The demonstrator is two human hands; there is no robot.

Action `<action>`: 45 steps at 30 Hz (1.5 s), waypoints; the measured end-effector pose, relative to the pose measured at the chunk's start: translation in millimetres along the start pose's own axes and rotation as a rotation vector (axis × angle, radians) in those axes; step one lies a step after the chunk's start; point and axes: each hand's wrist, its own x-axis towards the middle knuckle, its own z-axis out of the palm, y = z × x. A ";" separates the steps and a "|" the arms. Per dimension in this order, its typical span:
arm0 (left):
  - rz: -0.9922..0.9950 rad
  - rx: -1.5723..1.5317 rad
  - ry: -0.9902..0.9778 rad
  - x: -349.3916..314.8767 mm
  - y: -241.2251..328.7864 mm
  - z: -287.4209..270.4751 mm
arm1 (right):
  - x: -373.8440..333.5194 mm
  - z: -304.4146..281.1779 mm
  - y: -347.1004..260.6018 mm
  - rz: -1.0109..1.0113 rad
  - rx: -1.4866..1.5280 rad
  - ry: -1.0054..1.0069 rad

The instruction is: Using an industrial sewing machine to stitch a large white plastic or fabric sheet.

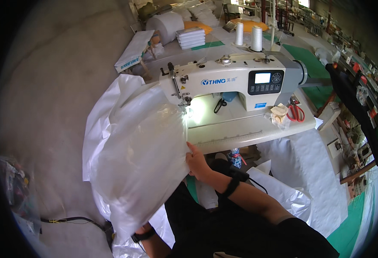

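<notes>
A large sheet of shiny white plastic (137, 146) drapes over the left end of a white sewing machine (184, 77), its right edge running under the lit needle area. My right hand (197, 164) grips that edge at the front of the machine bed, index finger stretched along it and thumb side against the sheet. Down at the lower left, my left hand (146, 226) is mostly covered by the hanging plastic. Only its wrist side with a black band shows, so its fingers are hidden.
Red-handled scissors (296, 114) and a crumpled cream piece (279, 112) lie on the bed's right end. Two white thread cones (256, 38) stand behind the machine. More white sheeting (300, 167) hangs at right. A black cable (77, 219) crosses the floor at left.
</notes>
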 end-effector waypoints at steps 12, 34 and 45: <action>0.440 0.076 -0.352 -128.3 42.9 14.4 | 28.0 -7.1 -0.4 -0.419 -1.207 0.148; 0.515 0.227 -0.464 103.4 36.7 74.8 | 66.2 -7.9 -24.8 -0.446 -1.079 0.254; 0.444 0.711 -0.543 248.2 39.5 146.0 | -51.3 -41.0 58.1 0.191 -0.033 -0.474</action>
